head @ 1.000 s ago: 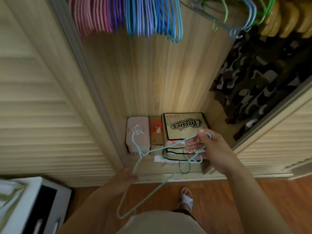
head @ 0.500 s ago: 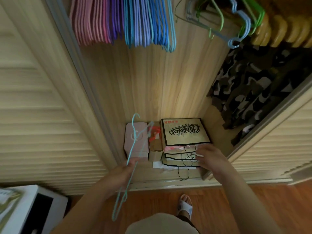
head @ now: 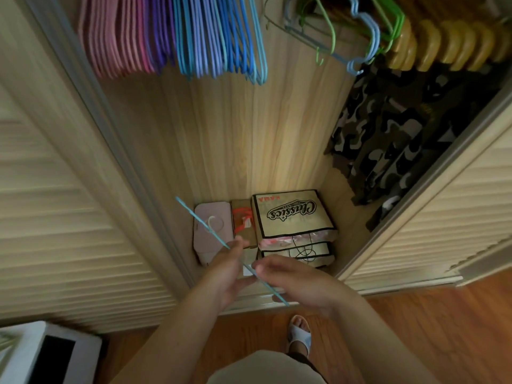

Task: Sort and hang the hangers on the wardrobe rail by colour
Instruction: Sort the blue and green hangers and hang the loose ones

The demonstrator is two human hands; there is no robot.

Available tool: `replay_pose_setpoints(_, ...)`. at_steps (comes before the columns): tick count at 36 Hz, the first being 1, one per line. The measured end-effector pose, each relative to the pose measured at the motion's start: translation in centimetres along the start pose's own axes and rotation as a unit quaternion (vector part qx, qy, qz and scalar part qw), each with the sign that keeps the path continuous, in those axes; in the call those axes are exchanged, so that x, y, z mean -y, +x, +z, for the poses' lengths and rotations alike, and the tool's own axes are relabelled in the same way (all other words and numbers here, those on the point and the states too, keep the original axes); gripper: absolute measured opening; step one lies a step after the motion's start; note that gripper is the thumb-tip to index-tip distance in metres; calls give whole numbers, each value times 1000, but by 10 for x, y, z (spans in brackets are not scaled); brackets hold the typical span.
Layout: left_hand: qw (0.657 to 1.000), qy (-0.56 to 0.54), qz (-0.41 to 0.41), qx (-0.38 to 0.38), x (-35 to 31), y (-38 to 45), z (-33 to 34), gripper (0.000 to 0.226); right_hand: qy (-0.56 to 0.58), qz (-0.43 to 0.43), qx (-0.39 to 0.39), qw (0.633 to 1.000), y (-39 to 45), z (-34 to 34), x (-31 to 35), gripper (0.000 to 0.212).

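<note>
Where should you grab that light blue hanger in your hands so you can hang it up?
Grip the light blue hanger on its thin wire in the middle, about where the left hand pinches it now. It shows edge-on as a tilted line, so the hook cannot be made out. Come from below, fingers on both flat sides, leaving the upper end free to lift toward the blue hangers.

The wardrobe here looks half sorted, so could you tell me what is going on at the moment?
A person stands at the open wardrobe with a light blue wire hanger held low, seen nearly edge-on. The left hand grips it, and the right hand is against its lower end; whether that hand grips it is unclear. On the rail above, pink hangers, purple hangers and blue hangers hang grouped, while a few green and blue ones hang mixed further right.
</note>
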State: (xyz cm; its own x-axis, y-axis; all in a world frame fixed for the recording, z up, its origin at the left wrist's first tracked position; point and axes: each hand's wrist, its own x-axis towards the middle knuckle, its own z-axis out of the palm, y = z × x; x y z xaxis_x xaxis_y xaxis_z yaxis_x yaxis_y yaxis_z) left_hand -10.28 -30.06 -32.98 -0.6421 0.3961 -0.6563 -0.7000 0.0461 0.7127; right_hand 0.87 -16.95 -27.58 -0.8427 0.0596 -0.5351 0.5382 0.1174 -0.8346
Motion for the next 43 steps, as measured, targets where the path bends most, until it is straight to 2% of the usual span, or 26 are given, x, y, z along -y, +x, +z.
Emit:
replay_pose_setpoints(3,999,24,20,-43,-5,3,12,36,-75,-17,-18,997,4,8,0,24)
replay_pose_setpoints(5,997,33,30,-64,-10,3,18,34,-93,-18,-31,995,7,14,0,27)
replay_pose_setpoints(7,996,51,29,-74,-15,-3,23,32,-101,-18,-31,994,8,20,-1,21)
replay_pose_setpoints(10,995,90,27,-30,-21,-12,30,35,-73,-17,-51,996,10,26,0,20)
replay_pose_setpoints(13,985,160,56,29,-34,-23,40,38,5,18,-136,991,18,23,2,24)
replay_pose_setpoints(15,961,245,124,30,-44,-30,46,31,45,33,-174,983,21,12,5,24)
replay_pose_setpoints(17,926,310,213,-3,-56,-37,45,28,53,28,-207,977,18,-3,9,24)
replay_pose_setpoints(21,868,336,360,-65,-96,-56,29,25,91,-17,-248,964,0,-42,36,28)
replay_pose_setpoints(23,817,342,454,-102,-127,-74,18,25,109,-57,-269,955,-7,-57,54,30)
replay_pose_setpoints(25,728,348,570,-154,-161,-95,10,28,111,-110,-291,944,-12,-67,75,32)
replay_pose_setpoints(28,586,377,675,-241,-204,-117,3,28,107,-166,-301,933,-14,-74,104,30)
replay_pose_setpoints(30,496,388,717,-300,-222,-128,-1,28,102,-192,-303,928,-15,-74,123,30)
replay_pose_setpoints(32,383,398,753,-358,-243,-141,-6,28,100,-228,-302,920,-13,-78,147,30)
replay_pose_setpoints(34,300,408,754,-419,-266,-151,-10,31,90,-255,-291,918,-9,-84,171,31)
replay_pose_setpoints(35,285,401,752,-439,-272,-154,-13,33,82,-261,-283,919,-9,-85,176,31)
replay_pose_setpoints(36,255,392,752,-464,-295,-167,-15,36,73,-291,-275,913,-9,-90,201,30)
replay_pose_setpoints(41,263,393,717,-513,-347,-185,-24,66,41,-332,-285,898,10,-106,245,29)
replay_pose_setpoints(43,285,400,701,-517,-361,-186,-29,69,33,-346,-298,889,21,-113,265,30)
